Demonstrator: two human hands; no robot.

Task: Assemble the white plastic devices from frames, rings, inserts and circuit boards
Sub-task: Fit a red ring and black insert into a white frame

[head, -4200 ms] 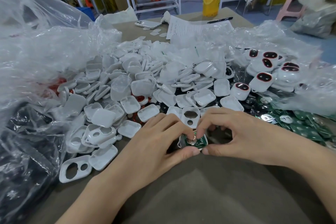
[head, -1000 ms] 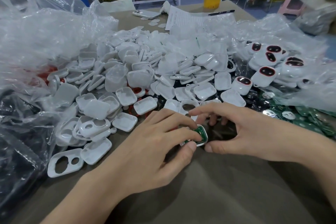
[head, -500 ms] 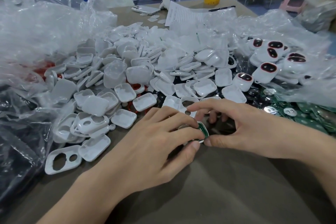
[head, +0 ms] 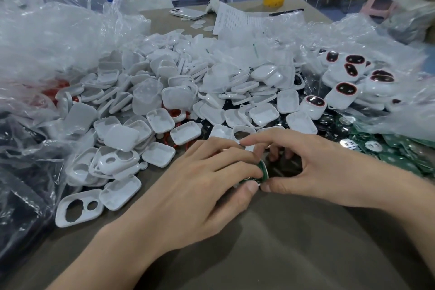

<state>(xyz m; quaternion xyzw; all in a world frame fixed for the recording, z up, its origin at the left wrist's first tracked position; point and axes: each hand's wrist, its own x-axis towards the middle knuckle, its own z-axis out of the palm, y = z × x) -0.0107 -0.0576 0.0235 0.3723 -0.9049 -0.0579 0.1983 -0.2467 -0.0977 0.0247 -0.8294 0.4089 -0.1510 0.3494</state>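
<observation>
grips a half-built device (head: pixel 263 169) with the left hand (head: pixel 200 176), fingers curled over it, just in front of the heap on the table (head: pixel 282 242). pinches its right edge, beside the green circuit board (head: pixel 261 165), with thumb and forefinger of the right hand (head: pixel 313 169). looks barely begun overall: roughly a dozen finished devices (head: pixel 346 90) at right, against heaps of white shells (head: pixel 179 96) and loose boards (head: pixel 400 155) left to build.

The heaped white shells (head: pixel 164 92) are showing smooth, slightly glossy plastic. Clear film bags (head: pixel 47 37) are lying crinkled and catching glare. The counter (head: pixel 306 242) is looking matt and grey-brown. Green circuit boards (head: pixel 400 160) are glinting with shiny metal discs (head: pixel 348 142); finished devices (head: pixel 346 90) are wearing glossy dark faces.
</observation>
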